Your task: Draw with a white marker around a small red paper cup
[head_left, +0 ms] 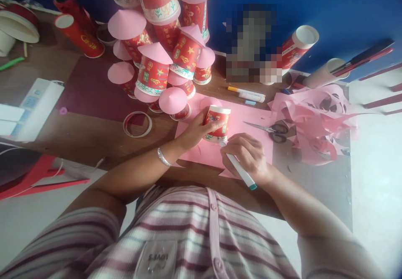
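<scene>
My left hand [201, 129] is wrapped round a red paper cup [217, 122] with a white rim and coloured drawings. Closed round a white marker [240, 170] with a green end, my right hand [246, 155] brings its tip to the cup's lower white band. Whether the tip touches the band I cannot tell. Beneath both hands lies a pink paper sheet [194, 149]. Scissors [271, 130] rest partly spread on its right side. Other markers [248, 94] lie at the sheet's far edge.
Several red cups with pink cone tops [153, 67] stand stacked beyond my left hand. Pink paper scraps [323, 132] pile up at the right. A tape roll [137, 124], a white box [37, 107] and a pen holder [328, 73] are also on the table.
</scene>
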A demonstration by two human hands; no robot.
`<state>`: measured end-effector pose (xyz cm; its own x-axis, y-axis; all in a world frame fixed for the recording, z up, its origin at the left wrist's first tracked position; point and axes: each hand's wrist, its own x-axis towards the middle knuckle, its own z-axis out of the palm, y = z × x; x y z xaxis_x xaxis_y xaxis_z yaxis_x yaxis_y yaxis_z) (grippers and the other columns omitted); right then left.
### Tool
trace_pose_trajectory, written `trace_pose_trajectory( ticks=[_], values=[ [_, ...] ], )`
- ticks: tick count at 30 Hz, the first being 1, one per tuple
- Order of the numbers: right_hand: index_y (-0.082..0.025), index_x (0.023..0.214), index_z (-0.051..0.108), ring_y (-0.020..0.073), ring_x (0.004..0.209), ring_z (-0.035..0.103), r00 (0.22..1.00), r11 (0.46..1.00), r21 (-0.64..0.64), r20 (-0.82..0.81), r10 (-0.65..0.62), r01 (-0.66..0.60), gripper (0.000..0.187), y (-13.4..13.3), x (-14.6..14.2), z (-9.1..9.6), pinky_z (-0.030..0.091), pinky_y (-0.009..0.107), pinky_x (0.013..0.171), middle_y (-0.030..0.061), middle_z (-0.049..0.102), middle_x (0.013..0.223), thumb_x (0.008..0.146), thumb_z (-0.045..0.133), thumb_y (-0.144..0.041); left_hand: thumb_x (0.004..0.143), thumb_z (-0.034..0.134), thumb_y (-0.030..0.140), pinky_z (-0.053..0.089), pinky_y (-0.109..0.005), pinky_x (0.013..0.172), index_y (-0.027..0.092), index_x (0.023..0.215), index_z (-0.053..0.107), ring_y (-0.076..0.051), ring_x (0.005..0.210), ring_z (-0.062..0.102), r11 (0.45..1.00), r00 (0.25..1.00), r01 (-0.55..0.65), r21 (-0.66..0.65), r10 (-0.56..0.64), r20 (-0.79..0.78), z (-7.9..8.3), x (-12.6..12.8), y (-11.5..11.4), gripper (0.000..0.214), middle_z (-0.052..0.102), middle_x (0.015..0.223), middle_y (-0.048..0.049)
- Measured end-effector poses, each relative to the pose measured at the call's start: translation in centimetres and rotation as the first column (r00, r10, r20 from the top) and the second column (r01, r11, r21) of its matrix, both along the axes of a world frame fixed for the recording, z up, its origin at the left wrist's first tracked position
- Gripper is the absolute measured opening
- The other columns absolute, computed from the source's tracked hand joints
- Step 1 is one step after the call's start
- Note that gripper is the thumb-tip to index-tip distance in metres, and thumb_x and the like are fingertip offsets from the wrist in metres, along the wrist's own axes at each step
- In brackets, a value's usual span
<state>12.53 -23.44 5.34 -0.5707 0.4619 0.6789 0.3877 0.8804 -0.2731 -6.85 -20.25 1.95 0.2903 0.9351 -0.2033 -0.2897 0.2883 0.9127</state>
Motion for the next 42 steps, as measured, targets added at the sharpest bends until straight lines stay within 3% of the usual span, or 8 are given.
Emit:
trace_pose_trajectory(
  ticks=[42],
  values=[
    [-0.023,0.104,0.058,0.0162,0.068,0.063,1.0,1.0,-0.004,-0.005,0.007,-0.007,0.028,0.07,0.16,0.01,0.059,0.032,0.067,-0.0022,0.064,0.078,0.087,0.061,-0.001,0.086,0.081,0.046,0.053,-0.033,0.083,0.019,0.115,0.06,-0.019,0.094,0.064,1.0,0.999,-0.005,-0.018,0.004,-0.037,0.41,0.05,-0.06,0.046,0.066,0.103,-0.004]
  ],
)
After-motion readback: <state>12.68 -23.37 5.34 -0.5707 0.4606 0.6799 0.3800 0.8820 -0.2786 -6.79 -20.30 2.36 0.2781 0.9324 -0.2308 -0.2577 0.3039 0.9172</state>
